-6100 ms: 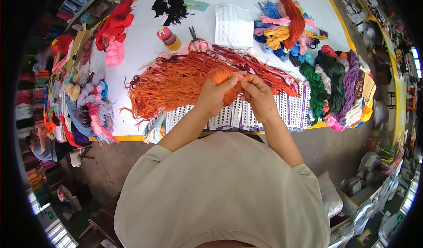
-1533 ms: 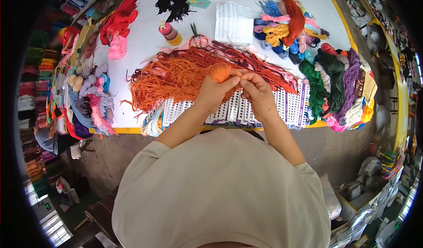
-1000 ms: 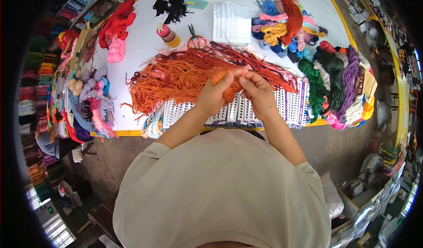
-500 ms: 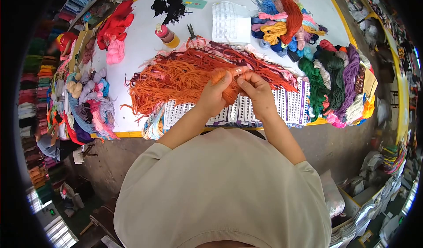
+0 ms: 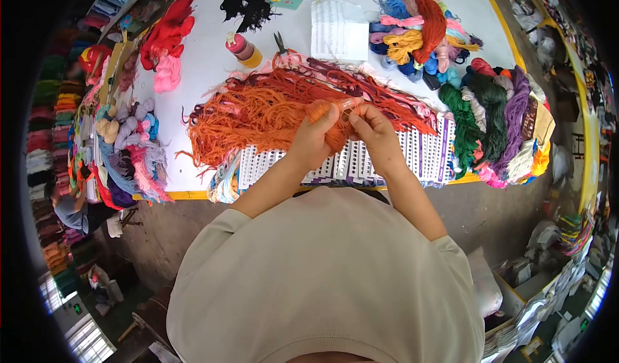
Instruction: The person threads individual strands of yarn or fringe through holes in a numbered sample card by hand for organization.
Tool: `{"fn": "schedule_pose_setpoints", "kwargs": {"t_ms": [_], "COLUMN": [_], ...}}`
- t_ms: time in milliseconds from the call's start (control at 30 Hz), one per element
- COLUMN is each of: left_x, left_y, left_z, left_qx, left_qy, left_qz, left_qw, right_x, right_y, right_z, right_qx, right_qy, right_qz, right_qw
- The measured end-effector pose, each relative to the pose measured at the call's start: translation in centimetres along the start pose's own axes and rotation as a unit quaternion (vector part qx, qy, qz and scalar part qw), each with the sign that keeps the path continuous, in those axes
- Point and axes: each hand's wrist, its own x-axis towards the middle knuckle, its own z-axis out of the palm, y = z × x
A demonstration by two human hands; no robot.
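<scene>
My left hand (image 5: 314,138) is closed around a bundle of orange thread (image 5: 336,136), thumb on top. Close beside it, my right hand (image 5: 377,134) pinches at the upper end of the same bundle, where a pale band or strip shows; I cannot make out exactly what the fingertips hold. Beneath both hands spreads a big heap of orange and dark red thread (image 5: 242,115). White cards with rows of holes (image 5: 412,153) lie along the near side of the table, partly under the heap and my forearms.
Scissors (image 5: 279,43) and thread cones (image 5: 244,49) stand behind the heap, near a printed sheet (image 5: 338,31). Coloured skeins (image 5: 493,115) crowd the right side, red and pink ones (image 5: 169,47) the left. The table (image 5: 187,137) has a yellow edge. Another person (image 5: 72,213) is at far left.
My right fingers have shifted slightly at the top of the orange bundle. The left hand keeps its hold, and the view has moved only a little.
</scene>
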Motion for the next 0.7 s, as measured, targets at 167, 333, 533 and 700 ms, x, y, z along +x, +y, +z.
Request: {"fn": "schedule_pose_setpoints", "kwargs": {"t_ms": [167, 333, 533, 700], "left_x": [0.6, -0.8, -7.2, -14.2], "left_y": [-0.3, 5.5, 14.3, 22.8], "left_z": [-1.0, -6.4, -25.6, -38.5], "left_qx": [0.144, 0.024, -0.151, -0.061], "left_qy": [0.079, 0.167, 0.340, 0.481], "left_qz": [0.071, -0.089, 0.031, 0.094], "left_qw": [0.984, 0.982, 0.928, 0.870], "right_x": [0.1, -0.8, -2.5, -8.6], "right_y": [-0.5, 0.1, 3.6, 3.2], "right_z": [-0.4, -4.0, -22.1, -39.8], "right_qx": [0.057, -0.057, 0.281, 0.251], "right_qy": [-0.016, -0.021, 0.318, 0.409], "right_qz": [0.038, 0.025, -0.057, -0.065], "right_qw": [0.998, 0.998, 0.904, 0.875]}}
